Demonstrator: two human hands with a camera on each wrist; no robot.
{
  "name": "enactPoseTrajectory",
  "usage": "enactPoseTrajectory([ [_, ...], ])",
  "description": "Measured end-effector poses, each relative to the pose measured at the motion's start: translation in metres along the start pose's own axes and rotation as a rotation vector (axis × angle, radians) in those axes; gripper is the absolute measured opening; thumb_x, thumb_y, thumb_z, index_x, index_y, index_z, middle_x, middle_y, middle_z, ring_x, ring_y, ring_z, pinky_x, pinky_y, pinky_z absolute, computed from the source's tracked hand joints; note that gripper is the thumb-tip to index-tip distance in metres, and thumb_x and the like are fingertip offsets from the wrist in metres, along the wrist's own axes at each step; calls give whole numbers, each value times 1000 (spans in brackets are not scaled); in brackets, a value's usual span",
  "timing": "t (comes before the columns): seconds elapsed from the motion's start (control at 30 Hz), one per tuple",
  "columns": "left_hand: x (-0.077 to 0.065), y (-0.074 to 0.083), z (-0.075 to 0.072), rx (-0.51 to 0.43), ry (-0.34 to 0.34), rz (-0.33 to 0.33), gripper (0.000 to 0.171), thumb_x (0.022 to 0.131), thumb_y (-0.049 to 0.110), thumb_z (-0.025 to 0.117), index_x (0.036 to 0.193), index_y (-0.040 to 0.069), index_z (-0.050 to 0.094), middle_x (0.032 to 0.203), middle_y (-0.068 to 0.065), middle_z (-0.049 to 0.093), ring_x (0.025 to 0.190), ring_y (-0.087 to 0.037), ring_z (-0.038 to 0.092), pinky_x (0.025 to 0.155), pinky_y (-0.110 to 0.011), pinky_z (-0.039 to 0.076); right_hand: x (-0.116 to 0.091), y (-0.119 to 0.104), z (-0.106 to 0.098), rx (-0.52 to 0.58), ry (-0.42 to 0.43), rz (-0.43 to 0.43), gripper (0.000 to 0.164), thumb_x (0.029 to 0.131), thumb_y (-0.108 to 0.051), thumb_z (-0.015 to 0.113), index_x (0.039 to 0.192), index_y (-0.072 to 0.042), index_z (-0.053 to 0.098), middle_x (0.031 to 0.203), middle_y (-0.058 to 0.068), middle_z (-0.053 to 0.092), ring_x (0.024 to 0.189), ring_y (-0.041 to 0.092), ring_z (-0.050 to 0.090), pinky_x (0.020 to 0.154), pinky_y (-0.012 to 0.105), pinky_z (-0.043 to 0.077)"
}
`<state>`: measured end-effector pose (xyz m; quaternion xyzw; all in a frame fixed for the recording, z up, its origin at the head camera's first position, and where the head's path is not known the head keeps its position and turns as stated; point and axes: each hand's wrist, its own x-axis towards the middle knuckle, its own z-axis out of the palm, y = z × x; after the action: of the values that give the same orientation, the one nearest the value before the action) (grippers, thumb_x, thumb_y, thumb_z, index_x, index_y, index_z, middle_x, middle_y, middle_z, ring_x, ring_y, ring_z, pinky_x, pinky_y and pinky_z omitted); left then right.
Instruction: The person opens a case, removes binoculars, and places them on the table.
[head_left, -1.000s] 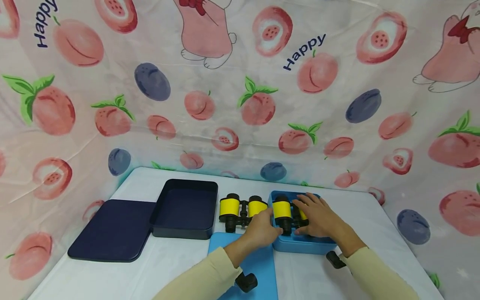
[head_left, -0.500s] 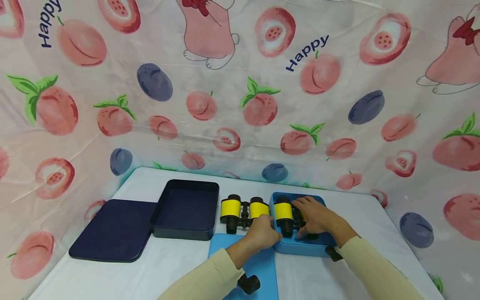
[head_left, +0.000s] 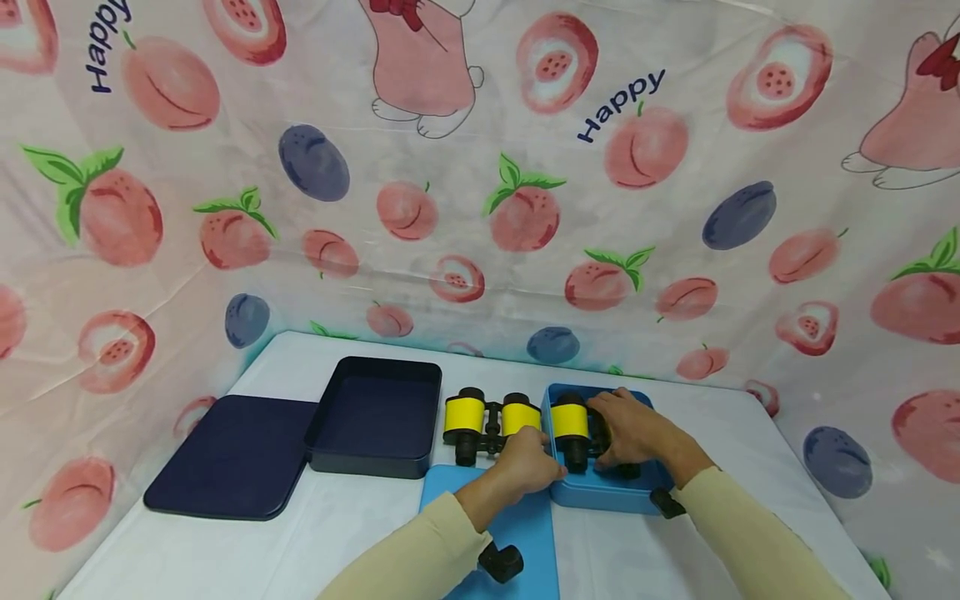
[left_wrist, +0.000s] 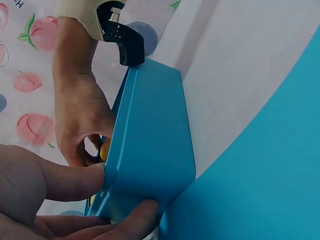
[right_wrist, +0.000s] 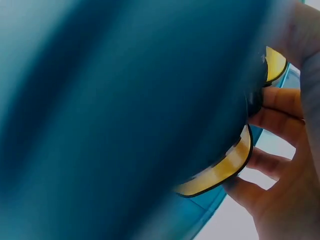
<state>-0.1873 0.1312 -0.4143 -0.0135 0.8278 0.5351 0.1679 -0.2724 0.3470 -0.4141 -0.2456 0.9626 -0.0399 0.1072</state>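
Observation:
A pair of black and yellow binoculars (head_left: 570, 422) lies inside the blue box (head_left: 607, 497) in the head view. My right hand (head_left: 637, 429) reaches into the box from the right and grips the binoculars by their right barrel, partly hiding it. In the right wrist view the fingers (right_wrist: 281, 119) bend around the black middle part and a yellow barrel (right_wrist: 220, 175); a blurred blue wall covers much of that view. My left hand (head_left: 523, 462) holds the box's left side, its thumb (left_wrist: 75, 182) at the rim and its fingers against the outer wall (left_wrist: 155, 120).
A second pair of yellow binoculars (head_left: 465, 414) sits left of the blue box. Further left are a dark open box (head_left: 367, 465) and a dark flat lid (head_left: 232, 458). A blue lid (head_left: 536, 542) lies under my left forearm. A fruit-print curtain (head_left: 450, 208) hangs behind the white table.
My right hand's fingers, more spread a second ago, have drawn in around the right barrel of the binoculars. The left hand stays at the box's left edge.

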Motion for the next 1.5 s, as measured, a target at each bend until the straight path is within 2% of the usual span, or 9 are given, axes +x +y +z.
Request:
enactPoseTrajectory([
  [0.4,4,1,3,-7,22,-9,57,88,5,81,139,-9,58,136,-25,62,108,-30,63,103,-57,56,3,5,-16,-9,1,-2,99,67,-49,96,145,-4,54,145,14,60,130,36,49,110,62,50],
  [0.63,5,3,3,3,27,-23,57,88,5,81,139,-8,59,136,-25,62,107,-30,63,103,-57,56,0,6,-28,8,-3,6,99,69,-47,95,148,-4,53,150,16,57,135,41,47,110,66,48],
  [0.83,3,4,3,-11,29,-23,57,89,4,80,139,-9,58,139,-26,61,109,-31,63,104,-57,56,-1,5,-36,9,10,-3,98,69,-46,96,147,-5,54,148,15,58,130,38,48,108,64,50],
  [1.07,4,3,5,-9,34,-26,55,89,3,81,138,-8,59,137,-26,62,108,-31,64,102,-57,57,-6,6,-47,11,38,-34,96,67,-44,96,144,-3,55,145,15,61,129,39,48,106,63,52],
  [1.5,4,2,7,-9,45,-28,58,89,4,81,140,-8,57,138,-26,62,107,-32,66,102,-59,56,-17,15,-61,49,58,-15,98,65,-41,97,145,-3,54,145,17,60,133,41,45,105,66,51],
])
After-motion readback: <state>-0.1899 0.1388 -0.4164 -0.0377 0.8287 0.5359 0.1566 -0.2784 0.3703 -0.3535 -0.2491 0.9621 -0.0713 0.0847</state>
